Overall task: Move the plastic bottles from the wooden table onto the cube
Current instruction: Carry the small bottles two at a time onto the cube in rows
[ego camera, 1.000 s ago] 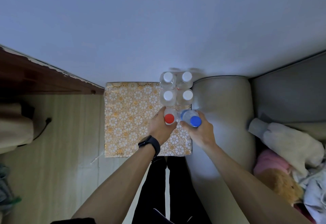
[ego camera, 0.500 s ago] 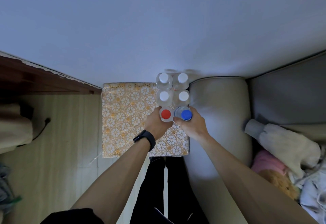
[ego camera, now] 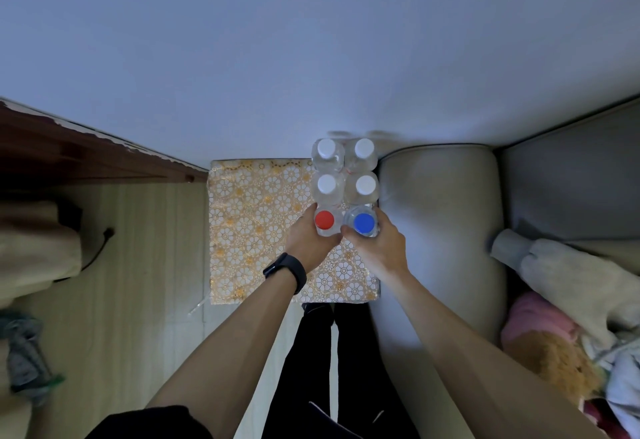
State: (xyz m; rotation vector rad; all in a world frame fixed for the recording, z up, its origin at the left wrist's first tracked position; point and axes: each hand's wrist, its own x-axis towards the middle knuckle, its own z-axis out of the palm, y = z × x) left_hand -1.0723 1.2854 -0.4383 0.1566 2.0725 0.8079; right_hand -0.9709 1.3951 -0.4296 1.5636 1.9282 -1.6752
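Note:
The cube (ego camera: 256, 231) has a gold floral cover and stands against the wall. Several clear bottles with white caps (ego camera: 327, 184) stand upright in two rows along its right side. In front of them, my left hand (ego camera: 308, 241) grips a red-capped bottle (ego camera: 324, 220), and my right hand (ego camera: 379, 248) grips a blue-capped bottle (ego camera: 363, 222). Both bottles are upright, side by side, close behind the white-capped ones. Their bases are hidden by my hands, so I cannot tell whether they rest on the cube.
A grey sofa arm (ego camera: 436, 231) touches the cube's right side. Soft toys and clothes (ego camera: 571, 317) lie on the sofa at the right. A dark wooden edge (ego camera: 86, 158) runs along the wall at the left, above pale floorboards (ego camera: 145, 265). My dark trouser legs (ego camera: 332, 362) are below the cube.
Both hands carried the red-capped and blue-capped bottles away from me, up to the white-capped bottles. The blue-capped bottle went from tilted to upright.

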